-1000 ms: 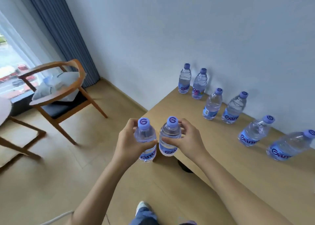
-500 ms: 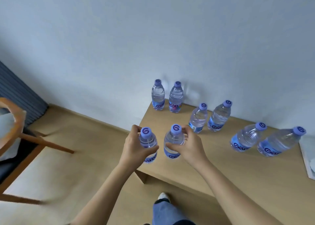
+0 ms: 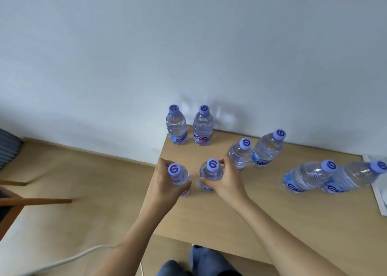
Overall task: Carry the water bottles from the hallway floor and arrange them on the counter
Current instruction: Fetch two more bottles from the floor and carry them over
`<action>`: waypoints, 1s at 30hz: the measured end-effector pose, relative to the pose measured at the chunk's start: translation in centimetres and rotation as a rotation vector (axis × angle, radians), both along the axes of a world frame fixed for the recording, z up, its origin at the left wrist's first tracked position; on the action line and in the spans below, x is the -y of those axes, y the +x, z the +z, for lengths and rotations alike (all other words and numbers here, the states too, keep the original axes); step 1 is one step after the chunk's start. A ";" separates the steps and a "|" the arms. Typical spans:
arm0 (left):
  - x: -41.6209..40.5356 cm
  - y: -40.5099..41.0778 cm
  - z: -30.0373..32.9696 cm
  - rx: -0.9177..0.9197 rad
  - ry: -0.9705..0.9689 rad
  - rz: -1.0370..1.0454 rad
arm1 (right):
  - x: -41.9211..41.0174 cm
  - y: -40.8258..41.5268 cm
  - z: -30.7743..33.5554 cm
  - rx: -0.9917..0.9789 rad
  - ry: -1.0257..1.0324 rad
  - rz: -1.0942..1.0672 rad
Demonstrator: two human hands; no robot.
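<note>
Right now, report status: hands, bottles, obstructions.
Left hand grips left bottle; right hand grips right bottle, both over the wooden counter near its left edge. Six bottles already along the wall. Nothing in the way.

Soft, even daylight, faint shadows on the wall [image 3: 209, 45], wide-angle bending at edges, slight overall blur.

We are seeing clear bottles [image 3: 177, 127] beyond our hands, wearing purple swirl-marked caps [image 3: 174, 109] and blue labels [image 3: 178, 138], showing against the tan wooden counter [image 3: 261, 213].
</note>
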State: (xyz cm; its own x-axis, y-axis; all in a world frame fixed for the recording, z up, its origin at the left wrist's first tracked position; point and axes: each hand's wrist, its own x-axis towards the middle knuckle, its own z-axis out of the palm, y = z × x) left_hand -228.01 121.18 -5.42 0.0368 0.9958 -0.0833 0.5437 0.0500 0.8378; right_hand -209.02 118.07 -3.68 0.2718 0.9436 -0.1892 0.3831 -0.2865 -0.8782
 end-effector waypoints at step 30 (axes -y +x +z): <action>5.6 -4.9 1.8 -0.059 -0.077 -0.258 | 10.4 -5.4 2.2 -0.023 -0.058 -0.378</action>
